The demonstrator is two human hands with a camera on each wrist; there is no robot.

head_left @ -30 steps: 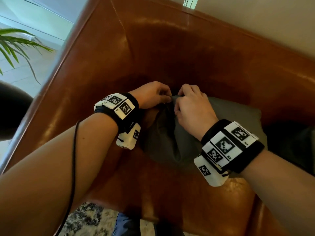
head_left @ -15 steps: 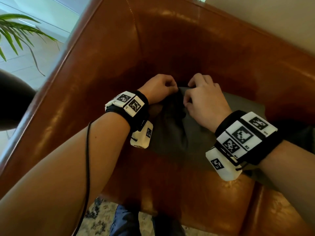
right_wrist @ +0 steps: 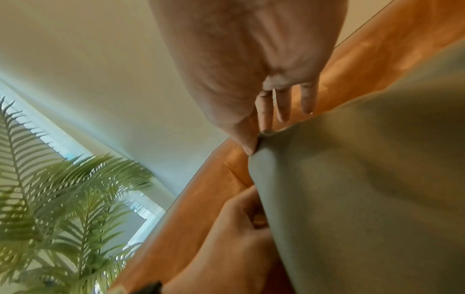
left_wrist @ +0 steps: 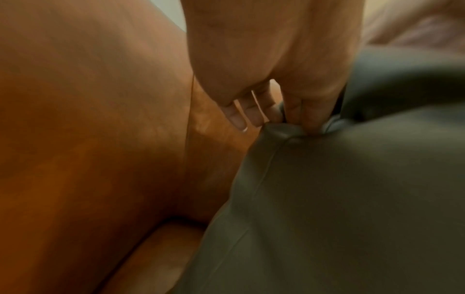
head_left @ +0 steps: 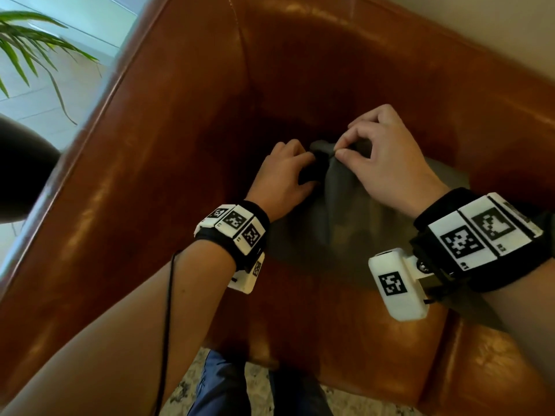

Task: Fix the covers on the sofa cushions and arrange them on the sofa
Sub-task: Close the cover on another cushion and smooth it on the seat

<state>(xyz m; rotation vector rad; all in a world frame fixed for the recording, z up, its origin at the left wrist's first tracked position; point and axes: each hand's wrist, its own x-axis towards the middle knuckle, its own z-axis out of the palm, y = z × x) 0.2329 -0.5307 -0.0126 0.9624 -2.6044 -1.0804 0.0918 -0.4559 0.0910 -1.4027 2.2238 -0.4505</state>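
Observation:
A grey-green cushion [head_left: 339, 217] stands in the corner of the brown leather sofa [head_left: 180, 151], leaning toward the backrest. My left hand [head_left: 288, 172] grips the cover's left edge just below the top corner, fingers curled into the fabric [left_wrist: 309, 127]. My right hand [head_left: 381, 157] pinches the top corner of the cover between thumb and forefinger [right_wrist: 254, 145], the other fingers spread above. In the left wrist view a pale strip shows at the seam under my thumb. The cushion [right_wrist: 365, 189] fills the right of the right wrist view.
The sofa's armrest [head_left: 126, 85] runs along the left and its backrest [head_left: 390, 61] behind the cushion. A palm plant [head_left: 27, 46] stands left of the sofa by a window. A dark thing [head_left: 18, 172] sits at the left edge. A patterned rug [head_left: 192, 385] lies below.
My right hand has lifted and opened its outer fingers, now pinching the cover's top corner. My left hand has slid lower along the cushion's left edge. The view has shifted.

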